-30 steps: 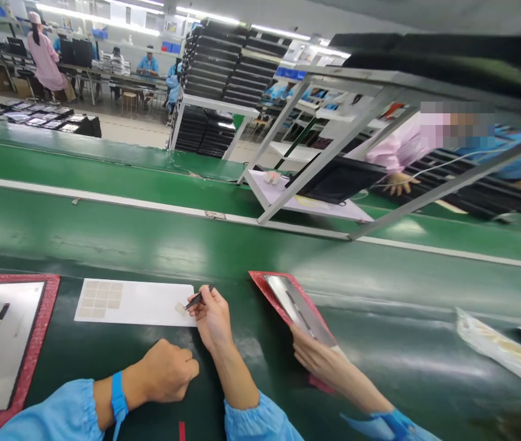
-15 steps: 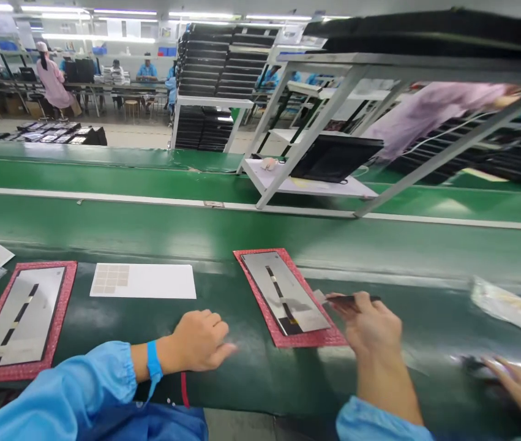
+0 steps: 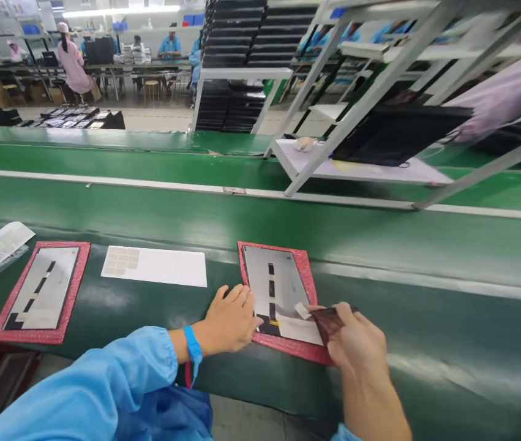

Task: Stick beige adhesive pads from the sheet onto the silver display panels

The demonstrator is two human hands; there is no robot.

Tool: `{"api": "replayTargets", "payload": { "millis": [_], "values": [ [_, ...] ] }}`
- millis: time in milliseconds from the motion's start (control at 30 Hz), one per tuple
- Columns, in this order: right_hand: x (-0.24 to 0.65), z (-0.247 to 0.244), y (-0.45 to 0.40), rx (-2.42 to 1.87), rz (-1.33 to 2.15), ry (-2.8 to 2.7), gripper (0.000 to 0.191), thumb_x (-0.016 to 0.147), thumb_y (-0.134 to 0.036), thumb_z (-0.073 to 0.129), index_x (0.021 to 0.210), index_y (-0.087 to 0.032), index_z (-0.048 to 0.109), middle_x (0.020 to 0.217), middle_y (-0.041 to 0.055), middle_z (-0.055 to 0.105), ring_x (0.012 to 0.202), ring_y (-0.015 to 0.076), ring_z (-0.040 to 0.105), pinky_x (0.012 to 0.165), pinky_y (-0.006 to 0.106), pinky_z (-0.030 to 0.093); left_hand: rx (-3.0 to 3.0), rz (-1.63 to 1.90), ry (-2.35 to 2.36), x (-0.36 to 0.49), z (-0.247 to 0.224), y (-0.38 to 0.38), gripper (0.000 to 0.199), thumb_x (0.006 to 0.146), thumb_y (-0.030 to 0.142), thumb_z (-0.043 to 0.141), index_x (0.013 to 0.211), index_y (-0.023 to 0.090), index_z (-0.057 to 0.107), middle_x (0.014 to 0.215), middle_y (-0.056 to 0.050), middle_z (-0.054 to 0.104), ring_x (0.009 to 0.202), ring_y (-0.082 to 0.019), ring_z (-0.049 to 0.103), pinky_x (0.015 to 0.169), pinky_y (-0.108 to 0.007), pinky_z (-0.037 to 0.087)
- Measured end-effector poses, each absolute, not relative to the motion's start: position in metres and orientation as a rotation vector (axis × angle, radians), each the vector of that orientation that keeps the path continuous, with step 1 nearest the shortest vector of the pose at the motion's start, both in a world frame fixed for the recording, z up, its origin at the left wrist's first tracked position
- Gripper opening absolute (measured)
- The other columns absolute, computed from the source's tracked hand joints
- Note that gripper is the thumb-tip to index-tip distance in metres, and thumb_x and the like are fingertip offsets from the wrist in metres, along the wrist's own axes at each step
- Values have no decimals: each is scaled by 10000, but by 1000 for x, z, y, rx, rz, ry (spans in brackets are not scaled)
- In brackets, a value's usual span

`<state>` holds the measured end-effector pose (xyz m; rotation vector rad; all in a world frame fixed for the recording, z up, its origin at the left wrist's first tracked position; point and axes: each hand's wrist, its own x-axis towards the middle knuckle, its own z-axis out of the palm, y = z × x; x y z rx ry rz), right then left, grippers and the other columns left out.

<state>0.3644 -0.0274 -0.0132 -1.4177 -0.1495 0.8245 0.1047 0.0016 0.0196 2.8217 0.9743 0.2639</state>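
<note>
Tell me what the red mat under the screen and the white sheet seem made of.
The red mat looks like soft foam or rubber: matte, with a pitted surface. The white sheet looks like thin paper or plastic film, smooth and flat; I can't tell which.

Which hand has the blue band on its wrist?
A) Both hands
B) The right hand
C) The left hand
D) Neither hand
C. The blue band wraps the wrist of the left hand, while the right hand, holding dark tweezers, has a bare wrist.
</note>
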Motion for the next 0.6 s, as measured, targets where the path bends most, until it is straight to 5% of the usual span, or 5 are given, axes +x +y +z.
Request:
{"api": "replayTargets", "payload": {
  "millis": [133, 300, 600],
  "values": [
    [308, -4, -63, -1410, 920, -205, 428, 661, -443, 919, 811, -187, 610, 695, 71, 686, 593, 210, 709, 608, 299, 639, 2836, 196, 988, 48, 29, -11, 574, 1112, 396, 375, 1535, 11, 425, 1606, -210, 474, 1543, -287, 374, 1237, -408, 333],
    [262, 56, -78, -1554, 610, -380, 498, 570, -540, 940, 767, -180, 659, 643, 23, 626, 510, 170, 642, 530, 265, 601, 2752, 278, 1013, 13, 39, -36, 528, 1098, 358, 418, 1525, 51, 461, 1618, -183, 472, 1534, -302, 397, 1261, -426, 325],
    [247, 53, -61, -1751, 977, -666, 392, 715, -525, 843, 749, -158, 708, 721, 103, 712, 526, 146, 609, 458, 210, 472, 2773, 343, 815, 19, 44, -37, 421, 1080, 344, 477, 1371, 69, 605, 1485, -176, 600, 1427, -299, 517, 1166, -431, 446]
  ]
}}
